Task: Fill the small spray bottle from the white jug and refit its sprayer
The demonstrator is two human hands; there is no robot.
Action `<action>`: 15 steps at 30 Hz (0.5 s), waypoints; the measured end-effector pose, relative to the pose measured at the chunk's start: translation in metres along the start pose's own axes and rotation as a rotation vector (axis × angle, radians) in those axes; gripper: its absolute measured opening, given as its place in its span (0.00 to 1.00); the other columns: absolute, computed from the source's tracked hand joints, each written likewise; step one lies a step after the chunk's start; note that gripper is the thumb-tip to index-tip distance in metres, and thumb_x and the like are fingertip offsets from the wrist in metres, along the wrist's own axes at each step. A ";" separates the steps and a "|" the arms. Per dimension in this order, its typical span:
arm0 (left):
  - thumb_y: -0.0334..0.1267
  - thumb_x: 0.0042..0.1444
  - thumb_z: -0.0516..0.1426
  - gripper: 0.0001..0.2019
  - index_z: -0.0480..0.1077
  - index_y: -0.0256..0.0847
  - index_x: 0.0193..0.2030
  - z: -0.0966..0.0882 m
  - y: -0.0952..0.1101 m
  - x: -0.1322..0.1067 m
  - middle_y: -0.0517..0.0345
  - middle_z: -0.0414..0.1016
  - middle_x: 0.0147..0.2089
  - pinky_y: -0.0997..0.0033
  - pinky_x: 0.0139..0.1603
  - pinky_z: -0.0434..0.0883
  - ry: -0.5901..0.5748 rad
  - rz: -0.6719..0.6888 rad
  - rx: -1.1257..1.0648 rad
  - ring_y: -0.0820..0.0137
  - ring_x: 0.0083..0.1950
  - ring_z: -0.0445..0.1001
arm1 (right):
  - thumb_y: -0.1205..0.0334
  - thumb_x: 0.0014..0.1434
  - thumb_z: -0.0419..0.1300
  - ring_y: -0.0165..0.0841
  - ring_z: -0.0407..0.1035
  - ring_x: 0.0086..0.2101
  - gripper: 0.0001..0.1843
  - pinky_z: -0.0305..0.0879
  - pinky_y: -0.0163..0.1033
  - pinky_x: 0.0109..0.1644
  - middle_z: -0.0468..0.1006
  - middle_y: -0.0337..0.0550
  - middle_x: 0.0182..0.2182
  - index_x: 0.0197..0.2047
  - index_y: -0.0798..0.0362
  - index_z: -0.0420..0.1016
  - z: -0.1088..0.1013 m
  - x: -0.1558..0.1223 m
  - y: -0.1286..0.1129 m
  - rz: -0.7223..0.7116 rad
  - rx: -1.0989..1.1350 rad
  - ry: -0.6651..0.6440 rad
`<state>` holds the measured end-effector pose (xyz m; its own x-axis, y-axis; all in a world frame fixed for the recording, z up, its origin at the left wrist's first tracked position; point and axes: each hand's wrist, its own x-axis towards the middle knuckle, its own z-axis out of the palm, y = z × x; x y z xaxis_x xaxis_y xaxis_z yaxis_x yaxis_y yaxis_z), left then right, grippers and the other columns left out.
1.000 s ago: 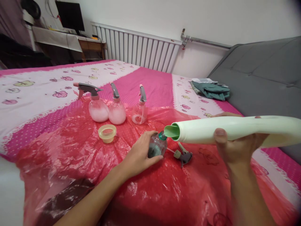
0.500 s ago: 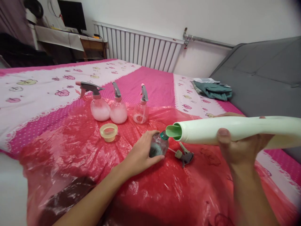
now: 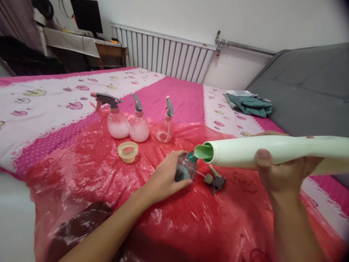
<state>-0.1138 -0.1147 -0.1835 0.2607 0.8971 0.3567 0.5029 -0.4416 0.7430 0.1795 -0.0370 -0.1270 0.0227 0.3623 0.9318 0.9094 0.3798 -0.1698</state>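
My left hand (image 3: 170, 174) is wrapped round a clear spray bottle (image 3: 188, 168) without its head, its neck tilted toward the right. With my right hand (image 3: 283, 171) I grip a large pale green detergent bottle (image 3: 240, 151), tipped on its side. Its green spout (image 3: 201, 151) meets the mouth of the spray bottle; whether liquid is flowing I cannot tell. Just right of the spray bottle lies a grey trigger spray head (image 3: 216, 181) with a pale green collar and a thin tube. A pale yellow cap (image 3: 128, 151) stands to the left of my left hand.
Three spray bottles with grey heads, one of them a pink-collared bottle (image 3: 139, 128), stand at the back of the red plastic sheet (image 3: 95, 174). The sheet covers a pink patterned bed (image 3: 182, 91). Folded clothes (image 3: 249, 104) lie near the grey headboard (image 3: 308, 80).
The whole view has shifted slightly, so things appear a little further right. Both hands keep their holds, and the spout stays at the spray bottle's mouth.
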 end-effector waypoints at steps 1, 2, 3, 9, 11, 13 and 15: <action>0.40 0.59 0.66 0.36 0.54 0.46 0.69 0.000 0.000 0.000 0.43 0.65 0.69 0.42 0.70 0.66 -0.002 -0.002 -0.001 0.50 0.69 0.67 | 0.26 0.54 0.48 0.56 0.77 0.48 0.38 0.51 0.71 0.70 0.83 0.45 0.31 0.42 0.47 0.85 0.000 0.000 0.000 -0.001 -0.003 -0.001; 0.40 0.59 0.66 0.36 0.54 0.46 0.69 0.000 0.000 0.000 0.43 0.65 0.69 0.42 0.70 0.66 -0.001 -0.002 -0.002 0.50 0.69 0.67 | 0.26 0.54 0.48 0.56 0.77 0.48 0.38 0.51 0.71 0.70 0.83 0.45 0.30 0.42 0.47 0.85 0.000 0.000 0.000 -0.001 -0.007 -0.002; 0.40 0.59 0.66 0.36 0.54 0.46 0.69 0.000 0.000 0.000 0.43 0.65 0.69 0.42 0.70 0.65 0.001 -0.002 -0.004 0.49 0.70 0.67 | 0.26 0.53 0.48 0.55 0.76 0.48 0.38 0.51 0.70 0.70 0.83 0.44 0.30 0.42 0.47 0.85 0.000 0.000 0.000 0.001 -0.009 -0.002; 0.40 0.59 0.66 0.37 0.54 0.47 0.70 0.001 -0.001 0.000 0.44 0.66 0.69 0.41 0.70 0.66 0.009 0.009 0.004 0.49 0.69 0.68 | 0.27 0.53 0.49 0.56 0.76 0.49 0.36 0.52 0.71 0.69 0.83 0.45 0.31 0.42 0.46 0.84 0.000 0.000 0.002 -0.016 -0.024 -0.002; 0.40 0.59 0.66 0.37 0.54 0.47 0.70 0.001 -0.001 0.000 0.43 0.66 0.69 0.42 0.70 0.66 0.007 0.010 0.006 0.49 0.69 0.68 | 0.28 0.54 0.49 0.56 0.76 0.50 0.36 0.53 0.72 0.69 0.83 0.45 0.31 0.42 0.46 0.84 0.001 0.000 0.002 -0.023 -0.032 0.005; 0.40 0.59 0.66 0.36 0.54 0.47 0.70 0.001 -0.001 0.000 0.43 0.65 0.69 0.42 0.70 0.66 0.006 0.009 0.006 0.49 0.69 0.68 | 0.28 0.54 0.49 0.56 0.76 0.49 0.36 0.53 0.73 0.69 0.82 0.45 0.30 0.43 0.46 0.84 0.001 0.001 0.002 -0.032 -0.028 0.009; 0.40 0.59 0.66 0.36 0.54 0.46 0.70 0.000 0.000 0.000 0.43 0.65 0.69 0.42 0.70 0.66 0.003 0.008 0.005 0.49 0.70 0.67 | 0.28 0.54 0.48 0.55 0.76 0.48 0.36 0.53 0.73 0.69 0.82 0.44 0.29 0.42 0.46 0.85 0.001 0.001 0.002 -0.037 -0.015 0.017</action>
<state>-0.1134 -0.1142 -0.1838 0.2623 0.8935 0.3645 0.5048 -0.4490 0.7373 0.1806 -0.0349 -0.1266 -0.0044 0.3336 0.9427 0.9160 0.3796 -0.1300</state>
